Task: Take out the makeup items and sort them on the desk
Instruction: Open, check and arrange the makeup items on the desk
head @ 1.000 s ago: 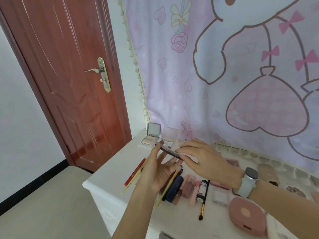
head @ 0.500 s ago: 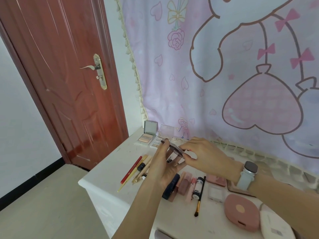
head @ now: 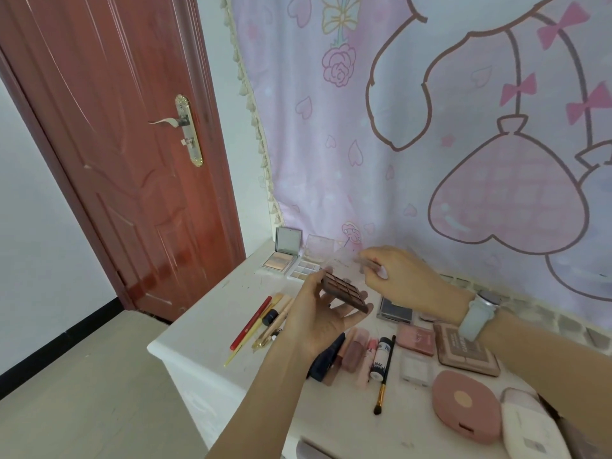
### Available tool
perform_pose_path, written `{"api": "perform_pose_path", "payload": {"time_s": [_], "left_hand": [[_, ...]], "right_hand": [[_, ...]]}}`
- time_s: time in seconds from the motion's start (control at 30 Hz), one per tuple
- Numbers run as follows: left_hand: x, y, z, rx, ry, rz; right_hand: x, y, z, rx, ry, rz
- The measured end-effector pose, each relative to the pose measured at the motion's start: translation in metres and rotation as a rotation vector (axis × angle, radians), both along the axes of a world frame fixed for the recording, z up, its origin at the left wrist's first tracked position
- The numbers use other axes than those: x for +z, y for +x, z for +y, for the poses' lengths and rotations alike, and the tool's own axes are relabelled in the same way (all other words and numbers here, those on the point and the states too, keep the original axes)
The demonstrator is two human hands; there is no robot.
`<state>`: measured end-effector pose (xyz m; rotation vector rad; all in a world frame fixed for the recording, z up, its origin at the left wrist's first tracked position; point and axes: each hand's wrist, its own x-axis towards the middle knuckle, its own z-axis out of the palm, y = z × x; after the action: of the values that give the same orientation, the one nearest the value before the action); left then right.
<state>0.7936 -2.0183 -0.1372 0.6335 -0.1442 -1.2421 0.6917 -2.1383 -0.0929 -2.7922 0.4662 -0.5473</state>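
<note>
My left hand [head: 318, 318] grips the brown eyeshadow palette [head: 346, 290] above the worktop [head: 212, 329], fingers curled under it. Its long axis runs from 10 to 4 o'clock. My right hand [head: 402, 281] pinches the clear lid [head: 344, 260], lifted open toward 12 o'clock.

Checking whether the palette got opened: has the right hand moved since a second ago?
Yes. The right hand has lifted the clear lid up and back off the brown palette, toward the curtain.
</note>
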Motion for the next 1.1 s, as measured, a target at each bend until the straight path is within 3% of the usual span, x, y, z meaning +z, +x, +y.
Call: {"api": "perform_pose_path", "payload": {"time_s": [0.13,0.27,0.37,0.47,0.53,0.63,0.73,0.93,1.1], "left_hand": [[-0.004,0.021,-0.005,-0.111,0.077,-0.077],[-0.009,0.048,-0.018,0.048,0.242,-0.249],[-0.014,0.065,-0.031,0.085,0.443,-0.682],[-0.023,0.083,-0.046,0.115,0.681,-1.369],[-0.035,0.094,-0.052,0.06,0.716,-1.766],[-0.053,0.096,-0.055,-0.117,0.686,-2.109],[-0.063,0.093,-0.055,-0.199,0.628,-2.225],[-0.067,0.096,-0.051,-0.253,0.631,-2.246],[-0.069,0.095,-0.054,-0.333,0.682,-2.267]], "right_hand": [[-0.001,0.014,-0.021,-0.063,0.051,-0.036],[-0.006,0.039,-0.047,-0.17,0.148,-0.058],[-0.018,0.06,-0.065,-0.236,0.166,-0.051],[-0.037,0.08,-0.082,-0.295,0.167,-0.029],[-0.052,0.091,-0.093,-0.309,0.158,-0.021],[-0.068,0.102,-0.108,-0.322,0.188,0.011],[-0.08,0.107,-0.117,-0.341,0.213,0.057],[-0.089,0.109,-0.116,-0.291,0.163,0.038],[-0.094,0.087,-0.109,-0.127,-0.402,0.069]]}}
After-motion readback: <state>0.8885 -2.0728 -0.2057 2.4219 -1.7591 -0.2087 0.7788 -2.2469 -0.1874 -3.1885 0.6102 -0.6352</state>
